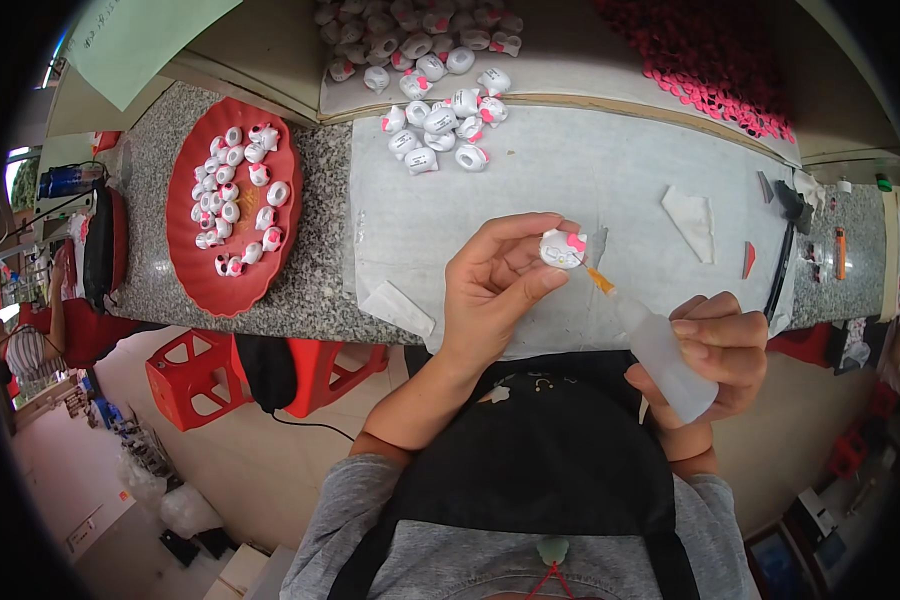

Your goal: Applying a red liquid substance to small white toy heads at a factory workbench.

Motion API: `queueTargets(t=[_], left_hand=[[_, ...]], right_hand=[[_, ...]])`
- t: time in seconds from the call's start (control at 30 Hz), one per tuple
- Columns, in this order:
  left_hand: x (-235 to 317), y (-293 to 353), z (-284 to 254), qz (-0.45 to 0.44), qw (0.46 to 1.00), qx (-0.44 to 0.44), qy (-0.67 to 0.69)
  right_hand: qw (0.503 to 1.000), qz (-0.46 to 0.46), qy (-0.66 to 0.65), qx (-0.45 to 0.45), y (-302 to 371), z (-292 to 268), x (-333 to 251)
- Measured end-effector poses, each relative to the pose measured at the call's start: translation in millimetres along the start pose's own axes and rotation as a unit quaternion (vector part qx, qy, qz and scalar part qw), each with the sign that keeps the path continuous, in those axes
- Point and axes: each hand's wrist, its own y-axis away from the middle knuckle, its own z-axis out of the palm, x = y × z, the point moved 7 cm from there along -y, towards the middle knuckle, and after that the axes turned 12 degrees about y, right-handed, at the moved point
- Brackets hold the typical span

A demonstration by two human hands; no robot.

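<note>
My left hand (495,285) pinches a small white figurine with pink marks (562,248) between thumb and fingers, above the front edge of the white mat (590,190). My right hand (715,350) grips a translucent squeeze bottle (670,365). Its orange nozzle tip (600,280) points up-left and nearly touches the figurine.
A red tray (182,215) of several white-and-pink figurines lies on the speckled stone counter (320,240) at the left. More figurines (440,125) pile at the back of the mat. Pink pieces (720,60) heap at the back right. Red plastic stools (205,375) stand below the counter.
</note>
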Motion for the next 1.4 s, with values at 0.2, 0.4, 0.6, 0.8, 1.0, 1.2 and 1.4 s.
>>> queueTargets(t=[0.2, 0.4, 0.6, 0.8, 1.0, 1.2, 1.4], left_hand=[[-1.0, 0.4, -1.3, -0.002, 1.000, 0.004, 0.006], [1.3, 0.5, 2.2, 0.020, 0.999, -0.038, -0.003], [6.7, 0.3, 5.5, 0.071, 0.990, -0.055, -0.111], [9.1, 0.0, 7.8, 0.087, 0.980, -0.068, -0.167], [11.5, -2.2, 10.7, 0.115, 0.975, -0.085, -0.167], [32.4, -5.8, -16.4, 0.121, 0.988, 0.036, -0.092], [39.3, -6.0, -26.2, 0.126, 0.989, 0.050, -0.058]], right_hand=[[1.000, 0.006, 0.000, -0.012, 0.5, 2.0, 0.1], [1.000, 0.010, -0.004, -0.015, 0.6, 3.2, 0.6], [1.000, 0.011, -0.001, -0.008, 1.6, 3.6, 1.1], [0.999, 0.026, -0.030, 0.007, 3.4, -1.1, 4.1], [0.999, 0.039, -0.002, 0.018, -3.1, -2.0, 4.4], [0.981, 0.149, -0.120, 0.033, -10.2, -12.6, 50.1], [0.951, 0.286, -0.069, -0.100, -54.3, 3.4, 136.1]])
